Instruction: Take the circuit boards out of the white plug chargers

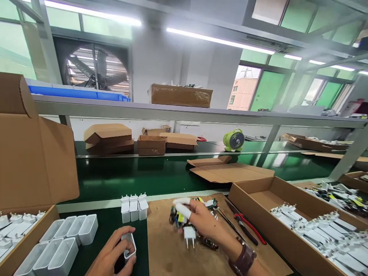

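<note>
Green table (109, 216), brown cardboard sheet (169, 258) on top. I observe the left hand (113, 249) clamped on a white casing (132, 249); right hand (201, 219), over the sheet, gripping a blurred circuit board (179, 219).

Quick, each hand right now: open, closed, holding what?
Left hand: closed around a white case.
Right hand: holding a circuit board, blurred.

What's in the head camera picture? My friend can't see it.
A person's left hand grips an open white case, while the right hand, wearing white finger covers, holds circuit parts over cardboard. Boxes of white plug pieces flank them.
</note>
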`<move>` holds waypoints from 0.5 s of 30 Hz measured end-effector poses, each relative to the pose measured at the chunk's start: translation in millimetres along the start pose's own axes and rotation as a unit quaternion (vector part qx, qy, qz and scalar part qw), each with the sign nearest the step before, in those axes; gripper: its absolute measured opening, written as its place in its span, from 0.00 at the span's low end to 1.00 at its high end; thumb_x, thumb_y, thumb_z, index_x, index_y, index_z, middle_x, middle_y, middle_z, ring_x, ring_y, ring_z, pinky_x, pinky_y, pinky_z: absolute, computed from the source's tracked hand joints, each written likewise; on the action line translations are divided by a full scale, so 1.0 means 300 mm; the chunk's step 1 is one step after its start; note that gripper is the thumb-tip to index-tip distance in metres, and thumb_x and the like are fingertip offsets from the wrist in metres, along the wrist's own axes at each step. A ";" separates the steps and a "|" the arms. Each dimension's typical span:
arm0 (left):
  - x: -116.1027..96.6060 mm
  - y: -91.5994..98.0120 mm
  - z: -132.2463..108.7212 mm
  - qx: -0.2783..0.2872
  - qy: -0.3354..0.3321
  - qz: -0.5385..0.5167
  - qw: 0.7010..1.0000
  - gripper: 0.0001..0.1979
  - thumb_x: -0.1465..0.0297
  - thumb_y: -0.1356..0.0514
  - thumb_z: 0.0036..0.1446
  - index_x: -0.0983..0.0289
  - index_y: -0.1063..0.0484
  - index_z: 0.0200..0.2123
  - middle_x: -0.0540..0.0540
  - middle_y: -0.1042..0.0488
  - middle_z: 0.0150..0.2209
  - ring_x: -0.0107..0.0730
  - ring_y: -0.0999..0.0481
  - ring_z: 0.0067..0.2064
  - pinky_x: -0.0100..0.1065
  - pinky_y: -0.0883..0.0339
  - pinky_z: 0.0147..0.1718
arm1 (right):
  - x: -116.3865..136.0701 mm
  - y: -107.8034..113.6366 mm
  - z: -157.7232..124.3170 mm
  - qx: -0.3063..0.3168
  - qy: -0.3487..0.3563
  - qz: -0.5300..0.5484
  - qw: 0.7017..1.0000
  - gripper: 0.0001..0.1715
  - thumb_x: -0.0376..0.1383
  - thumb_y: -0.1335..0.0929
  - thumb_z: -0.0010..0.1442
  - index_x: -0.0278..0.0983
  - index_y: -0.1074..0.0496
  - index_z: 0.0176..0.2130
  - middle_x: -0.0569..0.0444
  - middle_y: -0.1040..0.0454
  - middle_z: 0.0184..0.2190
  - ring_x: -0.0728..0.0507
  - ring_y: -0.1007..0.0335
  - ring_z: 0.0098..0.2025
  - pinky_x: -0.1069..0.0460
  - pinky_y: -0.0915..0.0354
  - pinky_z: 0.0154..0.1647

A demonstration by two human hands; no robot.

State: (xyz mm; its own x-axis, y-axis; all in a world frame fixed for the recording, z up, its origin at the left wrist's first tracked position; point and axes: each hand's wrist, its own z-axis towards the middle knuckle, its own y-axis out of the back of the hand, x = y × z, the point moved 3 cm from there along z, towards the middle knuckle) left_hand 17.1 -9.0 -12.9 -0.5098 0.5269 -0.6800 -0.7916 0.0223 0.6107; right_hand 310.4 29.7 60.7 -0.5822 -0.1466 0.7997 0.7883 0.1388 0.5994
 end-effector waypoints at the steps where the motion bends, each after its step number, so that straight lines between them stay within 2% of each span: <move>1: -0.003 0.001 0.000 0.000 -0.001 0.001 1.000 0.08 0.63 0.39 0.66 0.56 0.20 0.38 0.59 0.22 0.60 0.46 0.18 0.57 0.36 0.22 0.53 | 0.004 -0.056 0.000 0.024 -0.002 0.004 1.000 0.41 0.64 0.44 0.69 0.35 0.22 0.46 0.49 0.22 0.30 0.40 0.22 0.29 0.49 0.29 0.26; 3: -0.009 0.002 -0.001 0.001 -0.004 0.006 1.000 0.07 0.64 0.39 0.66 0.56 0.20 0.39 0.60 0.22 0.60 0.45 0.18 0.57 0.34 0.22 0.52 | 0.015 -0.151 0.003 0.052 0.000 -0.005 0.999 0.37 0.60 0.42 0.69 0.34 0.22 0.41 0.49 0.22 0.29 0.40 0.22 0.32 0.50 0.29 0.30; 5: -0.013 0.005 -0.004 0.003 -0.012 0.016 1.000 0.06 0.65 0.39 0.65 0.56 0.21 0.39 0.60 0.23 0.60 0.44 0.18 0.56 0.33 0.22 0.50 | 0.032 -0.202 0.007 0.061 0.009 -0.038 0.997 0.30 0.53 0.40 0.70 0.34 0.21 0.39 0.47 0.20 0.32 0.38 0.22 0.38 0.48 0.29 0.37; 9: -0.017 0.014 -0.004 0.011 -0.023 0.030 0.999 0.05 0.68 0.40 0.66 0.56 0.23 0.40 0.60 0.26 0.63 0.41 0.16 0.53 0.32 0.22 0.49 | 0.066 -0.176 0.000 0.070 0.027 -0.126 0.989 0.24 0.45 0.36 0.69 0.33 0.23 0.54 0.40 0.21 0.50 0.32 0.26 0.53 0.40 0.34 0.57; 10: -0.015 0.016 -0.003 0.012 -0.023 0.028 0.999 0.05 0.69 0.39 0.65 0.56 0.23 0.41 0.60 0.26 0.63 0.41 0.17 0.54 0.32 0.22 0.50 | 0.067 -0.161 -0.005 0.088 0.027 -0.142 0.986 0.27 0.44 0.33 0.66 0.33 0.24 0.58 0.39 0.22 0.51 0.30 0.27 0.54 0.39 0.35 0.59; 12: -0.007 0.016 -0.001 0.010 -0.016 0.012 1.000 0.08 0.70 0.38 0.63 0.55 0.25 0.45 0.59 0.27 0.64 0.42 0.18 0.57 0.33 0.23 0.53 | 0.053 -0.141 -0.015 0.136 0.023 -0.166 0.976 0.39 0.40 0.26 0.57 0.31 0.28 0.64 0.38 0.22 0.53 0.28 0.27 0.55 0.39 0.34 0.59; 14: 0.003 0.013 -0.002 0.007 -0.002 -0.013 1.000 0.17 0.71 0.37 0.61 0.55 0.27 0.53 0.60 0.28 0.64 0.43 0.20 0.61 0.33 0.23 0.55 | 0.024 -0.137 -0.024 0.171 0.033 -0.202 0.964 0.47 0.33 0.25 0.52 0.29 0.33 0.68 0.35 0.25 0.58 0.26 0.31 0.61 0.38 0.37 0.64; 15: 0.008 0.009 -0.003 0.007 0.007 -0.024 1.000 0.21 0.71 0.37 0.61 0.54 0.29 0.57 0.60 0.28 0.65 0.43 0.22 0.62 0.34 0.24 0.56 | 0.006 -0.140 -0.026 0.178 0.044 -0.221 0.958 0.48 0.31 0.26 0.53 0.29 0.35 0.70 0.34 0.28 0.62 0.27 0.34 0.65 0.38 0.39 0.68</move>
State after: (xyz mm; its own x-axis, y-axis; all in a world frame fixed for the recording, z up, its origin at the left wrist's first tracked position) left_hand 13.3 -8.5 -13.3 -0.4768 0.5129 -0.7138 -0.8102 0.0585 0.5833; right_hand 277.7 15.9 36.8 -0.8120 -0.3476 0.4688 0.3422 0.3670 0.8650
